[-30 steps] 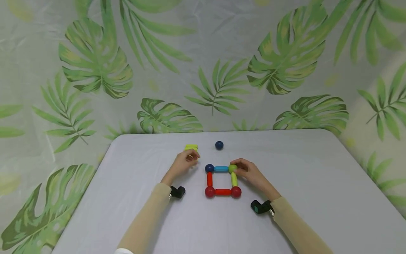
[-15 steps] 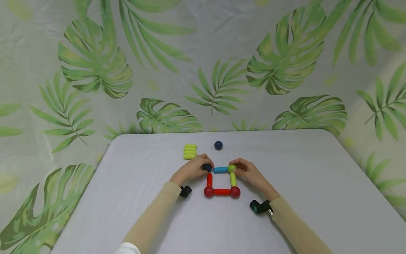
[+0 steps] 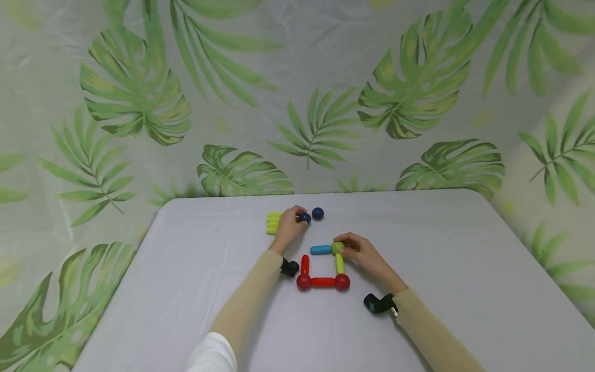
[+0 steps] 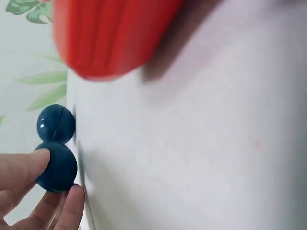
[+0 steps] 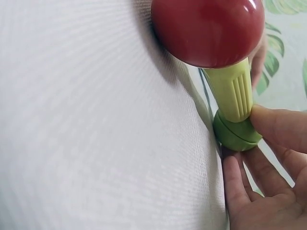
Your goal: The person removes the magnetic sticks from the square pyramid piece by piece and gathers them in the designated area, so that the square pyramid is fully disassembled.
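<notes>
While the right hand (image 3: 364, 254) has thumb and fingers closed around a green ball (image 3: 338, 248), the left hand (image 3: 288, 227) pinches a dark blue ball (image 3: 305, 218) toward the far side of the counter (image 3: 441, 232). It's just left of a second dark blue ball (image 3: 318, 214); can't really tell if they touch. Some yellow sticks (image 3: 272, 223) lie left of that hand, partly hidden by it. Green ball's the far right corner of a frame: light blue stick (image 3: 321, 250) off its left, yellow-green stick (image 3: 340, 263) down to the right red ball (image 3: 342, 282), then a red stick (image 3: 323, 282) across to the left red ball (image 3: 304, 282). Another red stick (image 3: 304, 264) points far-ward from there, its tip apart from the light blue stick.
</notes>
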`<action>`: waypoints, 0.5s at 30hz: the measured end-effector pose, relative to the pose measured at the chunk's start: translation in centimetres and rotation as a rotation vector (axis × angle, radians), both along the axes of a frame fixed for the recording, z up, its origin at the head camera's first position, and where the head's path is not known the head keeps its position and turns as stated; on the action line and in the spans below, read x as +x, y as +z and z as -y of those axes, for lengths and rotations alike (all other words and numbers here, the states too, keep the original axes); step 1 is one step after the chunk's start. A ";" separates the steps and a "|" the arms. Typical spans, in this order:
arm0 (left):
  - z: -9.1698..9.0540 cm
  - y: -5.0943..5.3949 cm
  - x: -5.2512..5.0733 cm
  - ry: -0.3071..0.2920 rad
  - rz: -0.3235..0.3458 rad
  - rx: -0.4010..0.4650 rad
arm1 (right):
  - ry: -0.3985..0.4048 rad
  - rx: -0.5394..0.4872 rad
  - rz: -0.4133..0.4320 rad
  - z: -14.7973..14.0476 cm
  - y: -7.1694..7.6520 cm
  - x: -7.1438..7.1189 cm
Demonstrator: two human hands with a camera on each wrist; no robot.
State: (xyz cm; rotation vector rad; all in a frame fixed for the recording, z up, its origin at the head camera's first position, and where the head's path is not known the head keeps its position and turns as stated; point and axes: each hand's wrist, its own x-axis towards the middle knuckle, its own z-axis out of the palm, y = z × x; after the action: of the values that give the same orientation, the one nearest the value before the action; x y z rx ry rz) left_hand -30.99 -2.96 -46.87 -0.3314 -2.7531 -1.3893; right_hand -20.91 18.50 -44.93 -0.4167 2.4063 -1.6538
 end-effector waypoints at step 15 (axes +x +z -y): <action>-0.1 0.7 0.4 -0.009 -0.029 -0.071 | -0.003 -0.004 -0.021 -0.9 -3.5 -1.7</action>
State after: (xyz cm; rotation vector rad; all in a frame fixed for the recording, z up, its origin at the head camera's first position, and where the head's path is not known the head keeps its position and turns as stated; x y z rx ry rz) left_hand -30.62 -2.83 -46.16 -0.3641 -2.7855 -1.2804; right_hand -22.59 19.44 -48.47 -0.4337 2.4204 -1.6645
